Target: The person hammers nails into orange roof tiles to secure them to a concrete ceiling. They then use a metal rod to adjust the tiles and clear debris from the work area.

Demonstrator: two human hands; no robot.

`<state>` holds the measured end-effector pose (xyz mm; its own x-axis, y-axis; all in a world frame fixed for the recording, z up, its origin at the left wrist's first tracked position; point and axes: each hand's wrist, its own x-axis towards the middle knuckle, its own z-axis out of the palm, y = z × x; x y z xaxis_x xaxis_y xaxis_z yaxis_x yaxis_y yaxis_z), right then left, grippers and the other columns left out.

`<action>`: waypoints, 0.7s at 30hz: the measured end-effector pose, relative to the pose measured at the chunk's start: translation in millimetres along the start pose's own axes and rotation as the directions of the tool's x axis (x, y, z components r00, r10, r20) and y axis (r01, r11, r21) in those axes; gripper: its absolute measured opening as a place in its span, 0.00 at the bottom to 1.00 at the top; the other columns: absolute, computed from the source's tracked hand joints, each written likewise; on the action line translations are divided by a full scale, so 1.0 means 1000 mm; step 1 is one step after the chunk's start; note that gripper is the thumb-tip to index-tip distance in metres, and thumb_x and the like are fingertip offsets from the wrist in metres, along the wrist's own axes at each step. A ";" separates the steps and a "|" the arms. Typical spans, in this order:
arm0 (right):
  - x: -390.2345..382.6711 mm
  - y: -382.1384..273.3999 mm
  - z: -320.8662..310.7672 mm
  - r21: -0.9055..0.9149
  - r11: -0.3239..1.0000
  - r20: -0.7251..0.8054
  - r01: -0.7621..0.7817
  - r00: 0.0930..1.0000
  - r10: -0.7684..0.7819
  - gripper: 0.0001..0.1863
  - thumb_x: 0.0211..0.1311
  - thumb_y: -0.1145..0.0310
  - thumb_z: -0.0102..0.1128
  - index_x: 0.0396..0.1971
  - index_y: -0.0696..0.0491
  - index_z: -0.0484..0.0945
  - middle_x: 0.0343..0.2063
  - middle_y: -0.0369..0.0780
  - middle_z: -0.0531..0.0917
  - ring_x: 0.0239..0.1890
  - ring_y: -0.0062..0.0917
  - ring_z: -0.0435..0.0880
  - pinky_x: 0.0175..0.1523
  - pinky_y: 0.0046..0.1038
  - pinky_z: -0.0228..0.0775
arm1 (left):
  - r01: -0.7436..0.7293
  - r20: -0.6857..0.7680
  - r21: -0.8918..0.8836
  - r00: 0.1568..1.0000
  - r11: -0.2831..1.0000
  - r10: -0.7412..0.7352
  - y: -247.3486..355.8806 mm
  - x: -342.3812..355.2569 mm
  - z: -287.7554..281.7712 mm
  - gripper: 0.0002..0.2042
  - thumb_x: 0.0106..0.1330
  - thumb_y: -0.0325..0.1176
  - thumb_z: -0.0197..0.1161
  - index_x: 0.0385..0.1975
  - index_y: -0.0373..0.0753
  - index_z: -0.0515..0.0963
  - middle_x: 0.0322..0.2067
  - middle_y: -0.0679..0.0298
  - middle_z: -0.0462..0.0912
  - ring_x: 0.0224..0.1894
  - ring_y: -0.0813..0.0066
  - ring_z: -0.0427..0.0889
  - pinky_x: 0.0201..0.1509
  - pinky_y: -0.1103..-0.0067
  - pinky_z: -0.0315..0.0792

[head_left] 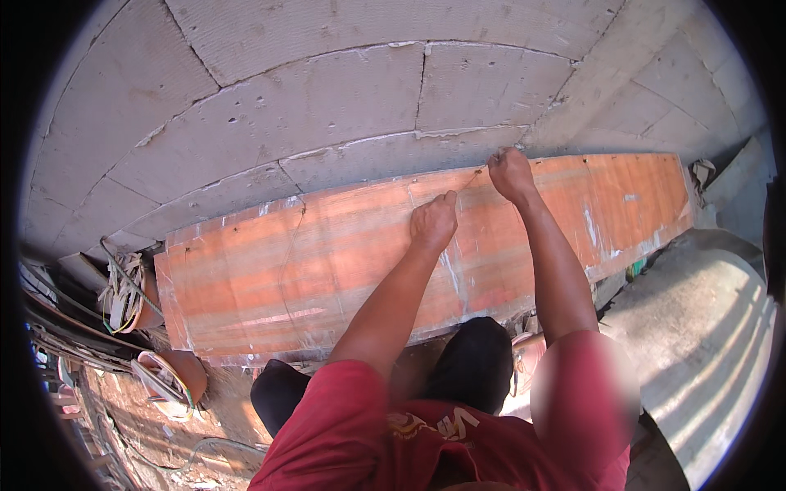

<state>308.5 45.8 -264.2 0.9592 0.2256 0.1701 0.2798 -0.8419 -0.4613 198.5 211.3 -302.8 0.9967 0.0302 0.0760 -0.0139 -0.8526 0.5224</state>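
Observation:
A long orange-brown plywood board point(360, 245), streaked with white smears, lies in front of me along the block wall. My left hand point(434, 221) is closed in a pinch just above its middle. Further right, at the board's far edge, my right hand point(511, 174) is closed too, fingertips close to the wall. A thin cord or wire point(471, 181) with a small knot-like bit runs between the two hands; its ends are hidden in my fingers. Another thin strand point(302, 214) trails over the board to the left. Small dark fixings dot the far edge.
Grey block wall point(344, 98) rises behind the board. At left stand a bucket point(184, 376) and a container with tangled cords point(127, 290), with hoses and debris around. A pale, rounded surface point(696, 327) lies to the right. My knees are against the near side.

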 end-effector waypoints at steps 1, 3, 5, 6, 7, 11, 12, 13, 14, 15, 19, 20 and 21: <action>-0.007 -0.026 0.010 -0.067 0.998 0.009 0.003 1.000 -0.003 0.13 0.61 0.65 0.52 0.28 0.61 0.76 0.25 0.54 0.80 0.29 0.47 0.80 0.41 0.44 0.73 | 0.007 -0.003 0.001 1.000 1.000 -0.007 -0.002 0.000 0.003 0.08 0.62 0.29 0.50 0.39 0.40 0.73 0.35 0.54 0.82 0.37 0.54 0.83 0.40 0.62 0.76; -0.034 -0.071 0.008 -0.217 0.976 0.191 -0.007 0.980 0.049 0.13 0.61 0.65 0.51 0.29 0.60 0.77 0.29 0.56 0.81 0.37 0.51 0.80 0.43 0.47 0.71 | 0.047 -0.013 0.000 0.999 0.999 -0.047 -0.009 -0.002 0.001 0.08 0.62 0.29 0.49 0.39 0.40 0.73 0.34 0.54 0.82 0.37 0.54 0.83 0.40 0.62 0.76; -0.045 -0.009 0.001 -0.167 0.985 0.195 0.039 0.981 -0.006 0.12 0.61 0.65 0.51 0.30 0.59 0.77 0.28 0.56 0.81 0.35 0.51 0.81 0.41 0.47 0.72 | 0.064 -0.015 -0.030 0.998 0.998 -0.064 0.004 -0.001 -0.010 0.09 0.62 0.29 0.48 0.39 0.40 0.73 0.34 0.54 0.82 0.37 0.54 0.83 0.40 0.62 0.76; -0.047 0.013 0.001 -0.138 0.988 0.204 0.062 0.978 -0.033 0.12 0.62 0.64 0.51 0.31 0.59 0.77 0.28 0.55 0.81 0.34 0.51 0.81 0.40 0.47 0.73 | 0.058 -0.018 -0.038 0.998 0.998 -0.059 0.003 0.000 -0.008 0.09 0.62 0.29 0.48 0.39 0.40 0.73 0.34 0.54 0.82 0.37 0.54 0.83 0.40 0.62 0.76; -0.038 0.011 -0.005 -0.218 0.973 0.188 0.071 0.982 -0.029 0.11 0.61 0.66 0.50 0.30 0.59 0.77 0.28 0.55 0.81 0.34 0.49 0.82 0.40 0.46 0.73 | 0.052 -0.019 -0.049 0.998 0.997 -0.053 0.001 0.001 -0.004 0.09 0.62 0.29 0.48 0.39 0.40 0.73 0.35 0.54 0.83 0.37 0.54 0.83 0.40 0.62 0.76; 0.008 -0.054 -0.029 -0.414 0.892 0.123 0.184 0.982 -0.146 0.08 0.59 0.70 0.50 0.30 0.58 0.77 0.28 0.53 0.83 0.32 0.45 0.84 0.40 0.44 0.75 | 0.040 0.013 -0.049 0.999 0.998 -0.039 0.000 0.001 -0.001 0.09 0.62 0.28 0.47 0.40 0.41 0.73 0.35 0.53 0.83 0.37 0.53 0.83 0.40 0.61 0.76; 0.011 -0.074 -0.020 -0.429 0.871 0.118 0.240 0.971 -0.209 0.08 0.58 0.71 0.50 0.30 0.58 0.77 0.27 0.52 0.83 0.31 0.44 0.84 0.40 0.44 0.76 | 0.041 0.036 -0.075 0.999 0.996 -0.038 0.000 0.000 -0.002 0.09 0.62 0.28 0.47 0.40 0.40 0.73 0.35 0.53 0.83 0.37 0.53 0.83 0.40 0.62 0.76; -0.003 -0.081 -0.010 -0.448 0.845 0.219 0.291 0.952 -0.213 0.08 0.58 0.71 0.50 0.31 0.58 0.76 0.25 0.51 0.83 0.30 0.44 0.84 0.39 0.43 0.76 | 0.047 0.056 -0.097 0.998 0.994 -0.041 -0.002 0.000 -0.005 0.10 0.62 0.28 0.47 0.41 0.40 0.73 0.34 0.53 0.83 0.37 0.53 0.83 0.40 0.62 0.76; -0.025 -0.082 0.001 -0.462 0.817 0.317 0.346 0.924 -0.212 0.08 0.57 0.70 0.51 0.32 0.58 0.76 0.24 0.49 0.83 0.29 0.43 0.84 0.39 0.42 0.77 | 0.053 0.074 -0.121 0.996 0.991 -0.045 -0.004 0.001 -0.008 0.10 0.62 0.28 0.47 0.41 0.40 0.73 0.34 0.53 0.83 0.37 0.53 0.83 0.40 0.62 0.76; -0.042 -0.061 0.004 -0.413 0.837 0.376 0.360 0.904 -0.203 0.10 0.59 0.66 0.50 0.31 0.57 0.74 0.23 0.55 0.81 0.29 0.49 0.83 0.36 0.46 0.75 | 0.055 0.093 -0.099 0.995 0.994 -0.046 -0.004 0.001 -0.009 0.11 0.64 0.29 0.46 0.42 0.41 0.73 0.35 0.53 0.83 0.38 0.53 0.83 0.41 0.61 0.75; -0.023 0.003 -0.029 -0.534 0.830 0.219 0.163 0.974 -0.051 0.08 0.58 0.71 0.48 0.31 0.56 0.76 0.22 0.49 0.82 0.29 0.44 0.84 0.34 0.42 0.76 | 0.056 0.101 -0.083 0.994 0.995 -0.047 -0.002 0.001 -0.002 0.12 0.67 0.32 0.43 0.42 0.41 0.74 0.36 0.53 0.82 0.40 0.52 0.81 0.43 0.60 0.73; -0.002 -0.001 -0.041 -0.485 0.862 0.127 0.145 0.987 -0.095 0.08 0.58 0.71 0.48 0.31 0.57 0.76 0.22 0.50 0.82 0.29 0.44 0.84 0.34 0.42 0.76 | 0.052 0.079 -0.089 0.996 0.995 -0.045 -0.001 0.002 -0.003 0.12 0.66 0.33 0.43 0.42 0.41 0.74 0.36 0.53 0.82 0.39 0.51 0.81 0.43 0.60 0.73; -0.003 -0.022 -0.042 -0.456 0.867 0.123 0.200 0.979 -0.162 0.08 0.58 0.71 0.48 0.30 0.57 0.75 0.21 0.51 0.82 0.28 0.45 0.84 0.34 0.42 0.75 | 0.054 0.066 -0.102 0.997 0.993 -0.047 -0.002 0.000 -0.003 0.11 0.66 0.32 0.43 0.42 0.40 0.73 0.35 0.53 0.82 0.39 0.52 0.81 0.42 0.60 0.73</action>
<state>298.3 42.9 -218.3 0.8988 0.4173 0.1346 0.4171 -0.9083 0.0307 198.2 214.8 -301.8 0.9993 0.0362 -0.0052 0.0318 -0.7921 0.6095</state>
